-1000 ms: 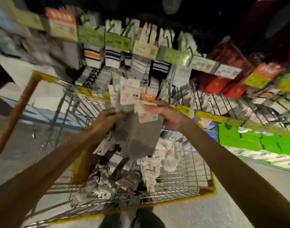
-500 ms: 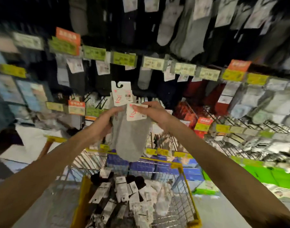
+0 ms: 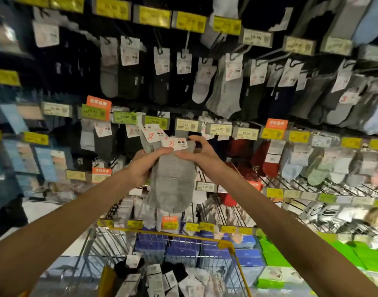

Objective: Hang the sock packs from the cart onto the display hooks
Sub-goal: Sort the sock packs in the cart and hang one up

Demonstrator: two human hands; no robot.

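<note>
Both hands hold grey sock packs (image 3: 172, 181) with white card tags up in front of the display wall. My left hand (image 3: 142, 166) grips the packs from the left, thumb across the top near the tags. From the right, my right hand (image 3: 197, 154) pinches the upper edge beside a white tag. Above and behind hang rows of sock packs on display hooks (image 3: 221, 91). The wire cart (image 3: 233, 256) with yellow trim stands below, holding several more sock packs (image 3: 160, 277).
Price labels in yellow, green and orange line the hook rails (image 3: 188, 125). Red socks (image 3: 267, 159) hang to the right, boxed goods in blue (image 3: 183, 249) and green (image 3: 278, 260) sit low behind the cart. Dark floor lies at the left.
The view has tilted upward from the cart to the display wall. Both hands have lifted the grey packs higher, toward the hook rows, keeping their hold.
</note>
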